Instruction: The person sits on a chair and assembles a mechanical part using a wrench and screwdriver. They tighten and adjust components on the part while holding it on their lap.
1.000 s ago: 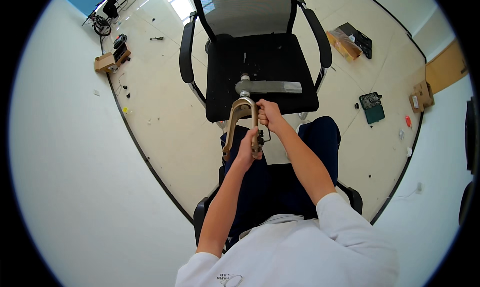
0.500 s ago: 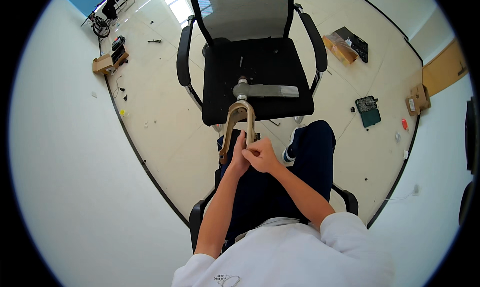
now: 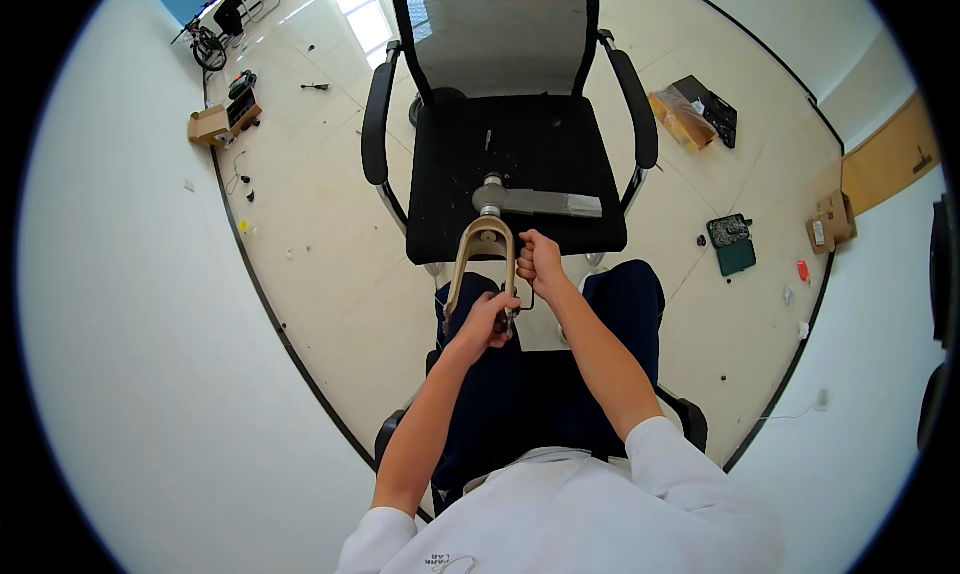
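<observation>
While the left hand [image 3: 486, 319] is gripping a bronze fork [image 3: 487, 227], the right hand [image 3: 540, 262] a bent rod [image 3: 532, 298], a grey bar [image 3: 550, 203] is obstructing the seat [image 3: 545, 159] before them, a green case [image 3: 735, 255] lying rightward.

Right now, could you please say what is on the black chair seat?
A grey metal part, a thin strip and small specks; the part covers whatever lies beneath.

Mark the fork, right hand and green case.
Fork [image 3: 487, 226]: head view, on the crown joining its two legs.
Right hand [image 3: 541, 259]: head view, on the middle of the hand.
Green case [image 3: 737, 258]: head view, on its plain green half.
</observation>
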A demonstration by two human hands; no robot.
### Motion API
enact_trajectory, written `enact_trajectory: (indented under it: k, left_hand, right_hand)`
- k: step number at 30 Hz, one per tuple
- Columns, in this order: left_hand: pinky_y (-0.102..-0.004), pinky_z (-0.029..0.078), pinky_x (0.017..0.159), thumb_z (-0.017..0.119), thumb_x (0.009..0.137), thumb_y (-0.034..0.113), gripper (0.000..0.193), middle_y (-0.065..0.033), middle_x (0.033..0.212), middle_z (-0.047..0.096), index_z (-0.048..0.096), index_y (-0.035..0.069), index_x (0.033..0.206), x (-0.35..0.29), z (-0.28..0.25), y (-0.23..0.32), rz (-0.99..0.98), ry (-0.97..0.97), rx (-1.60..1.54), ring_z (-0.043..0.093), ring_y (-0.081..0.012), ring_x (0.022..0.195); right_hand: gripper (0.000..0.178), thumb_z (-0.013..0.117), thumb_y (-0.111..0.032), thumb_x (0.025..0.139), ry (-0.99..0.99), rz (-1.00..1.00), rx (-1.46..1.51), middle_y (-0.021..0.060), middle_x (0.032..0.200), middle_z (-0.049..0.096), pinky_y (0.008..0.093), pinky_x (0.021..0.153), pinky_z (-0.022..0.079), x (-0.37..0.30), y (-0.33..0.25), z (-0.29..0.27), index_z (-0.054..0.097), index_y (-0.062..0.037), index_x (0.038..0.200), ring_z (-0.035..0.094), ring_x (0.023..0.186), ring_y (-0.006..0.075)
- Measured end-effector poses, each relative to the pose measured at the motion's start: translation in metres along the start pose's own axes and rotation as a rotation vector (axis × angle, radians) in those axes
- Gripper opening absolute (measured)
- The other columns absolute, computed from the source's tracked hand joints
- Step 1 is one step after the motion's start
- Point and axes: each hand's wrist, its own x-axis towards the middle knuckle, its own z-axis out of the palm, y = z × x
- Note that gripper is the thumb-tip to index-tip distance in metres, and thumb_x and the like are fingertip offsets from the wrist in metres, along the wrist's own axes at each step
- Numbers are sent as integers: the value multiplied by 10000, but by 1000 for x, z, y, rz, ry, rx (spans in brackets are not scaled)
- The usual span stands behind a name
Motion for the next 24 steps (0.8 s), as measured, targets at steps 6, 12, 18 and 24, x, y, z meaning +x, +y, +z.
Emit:
enact_trajectory:
  k: [6, 12, 18, 24]
  left_hand:
    - [-290, 418, 544, 511, 857, 591, 529, -73, 850, 548, 536, 92, 1029, -23, -18, 21, 30, -22, -165, 581, -195, 678]
    - [-320, 495, 631, 505, 882, 539, 531, -82, 900, 589, 571, 59, 1101, -21, -35, 20, 69, 94, 4, 638, -225, 770]
    - [-334, 530, 659, 477, 912, 488, 493, -61, 876, 588, 580, 57, 1127, -8, -55, 22, -24, 61, -18, 645, -208, 786]
    - [-280, 532, 597, 436, 951, 373, 398, -75, 857, 622, 595, 51, 1122, -5, -54, 13, 151, 158, 10, 624, -164, 715]
  right_hand:
    - [418, 516, -180, 912, -154, 18, 119, -70, 480, 173, 259, 360, 135, -7, -10, 42, 253, -191, 587, 147, 380, 72]
    - [404, 505, -185, 913, -118, 3, 134, -68, 472, 180, 254, 352, 147, -4, 12, 39, 261, -189, 591, 154, 362, 74]
    - [388, 507, -179, 909, -129, 27, 196, -61, 469, 201, 258, 352, 137, -8, 9, 43, 267, -183, 604, 161, 356, 76]
    - [381, 500, -148, 934, -85, -153, 25, -65, 490, 229, 254, 358, 150, -29, 7, 70, 312, -157, 602, 192, 367, 56]
